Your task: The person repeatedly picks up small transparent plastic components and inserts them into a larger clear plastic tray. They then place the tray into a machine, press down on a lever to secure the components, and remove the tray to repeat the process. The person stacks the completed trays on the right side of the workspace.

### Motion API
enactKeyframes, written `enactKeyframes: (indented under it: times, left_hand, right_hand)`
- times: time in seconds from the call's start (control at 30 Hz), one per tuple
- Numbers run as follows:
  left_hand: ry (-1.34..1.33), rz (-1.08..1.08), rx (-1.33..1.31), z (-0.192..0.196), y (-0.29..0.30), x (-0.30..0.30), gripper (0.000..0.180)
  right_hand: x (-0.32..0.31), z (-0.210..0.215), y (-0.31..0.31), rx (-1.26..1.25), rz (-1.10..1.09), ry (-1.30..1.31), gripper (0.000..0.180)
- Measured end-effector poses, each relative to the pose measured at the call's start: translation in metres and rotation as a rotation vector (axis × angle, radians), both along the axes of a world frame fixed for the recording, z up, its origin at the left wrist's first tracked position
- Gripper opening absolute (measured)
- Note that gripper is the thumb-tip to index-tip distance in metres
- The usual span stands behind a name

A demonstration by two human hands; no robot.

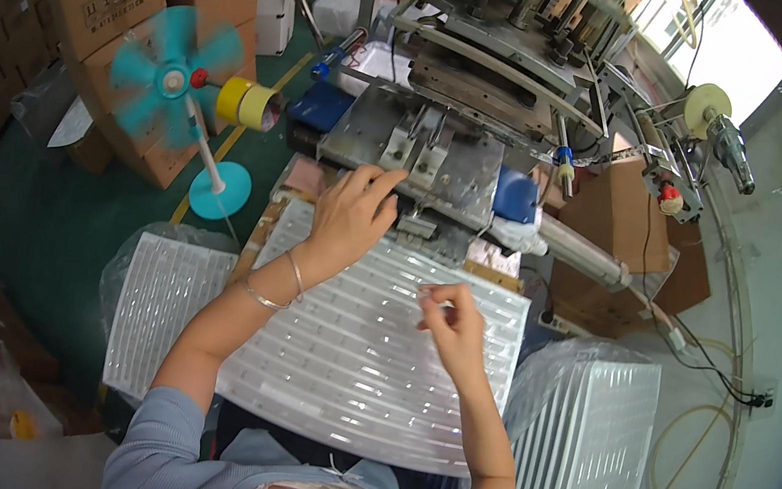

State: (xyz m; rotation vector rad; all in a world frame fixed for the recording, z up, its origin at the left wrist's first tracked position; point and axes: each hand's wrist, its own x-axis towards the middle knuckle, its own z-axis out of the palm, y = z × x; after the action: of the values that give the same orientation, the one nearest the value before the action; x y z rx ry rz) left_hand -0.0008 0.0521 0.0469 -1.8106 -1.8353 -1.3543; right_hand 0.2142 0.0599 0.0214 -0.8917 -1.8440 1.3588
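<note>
My left hand (353,216) is over the far part of a pale ribbed tray (332,367), its fingers apart and reaching toward a press machine's metal plate (351,142). The index fingertip is close to the plate's front edge, just below a small metal fixture (418,145) with two upright blocks; I cannot tell if it touches. Nothing shows in that hand. Above the tray's right half, my right hand (455,327) is closed in a pinch. Something small and clear may be at its fingertips, too small to name. The tray has rows of shiny, translucent slots.
The press's heavy upper part (495,88) hangs beyond the plate. Blue pads (516,197) flank the plate. More ribbed trays (164,312) stand left, and a plastic-wrapped stack (582,455) right. A turquoise fan (172,82) spins at left near cardboard boxes (109,0).
</note>
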Motion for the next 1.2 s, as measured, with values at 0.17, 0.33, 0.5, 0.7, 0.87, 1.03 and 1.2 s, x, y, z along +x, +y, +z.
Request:
enactKeyframes:
  times: [0.17, 0.33, 0.5, 0.7, 0.87, 1.03, 1.2]
  left_hand:
    - [0.325, 0.138, 0.043, 0.034, 0.074, 0.011, 0.04]
    - [0.514, 0.083, -0.163, 0.046, 0.119, 0.028, 0.034]
    - [-0.051, -0.252, 0.094, 0.047, 0.056, 0.017, 0.027]
    - [-1.156, -0.641, -0.266, 0.034, -0.036, -0.016, 0.029]
    - [-1.438, -0.695, -0.323, 0.024, -0.075, -0.011, 0.033]
    - [-1.314, -0.692, -0.236, 0.038, -0.11, 0.007, 0.031]
    - [-1.044, -0.585, -0.192, 0.046, -0.143, 0.021, 0.029]
  right_hand:
    - [0.03, 0.017, 0.051, 0.297, -0.226, 0.151, 0.02]
    - [0.02, 0.038, 0.093, 0.369, -0.338, -0.037, 0.024]
    - [-0.039, 0.062, 0.121, 0.945, -0.358, -0.028, 0.021]
    - [-0.076, 0.048, 0.166, 1.168, -0.512, -0.262, 0.012]
    - [-0.075, 0.058, 0.166, 1.066, -0.442, -0.283, 0.014]
    - [-0.05, 0.051, 0.145, 0.822, -0.313, -0.182, 0.053]
    - [0.005, 0.022, 0.056, 0.63, -0.291, -0.182, 0.037]
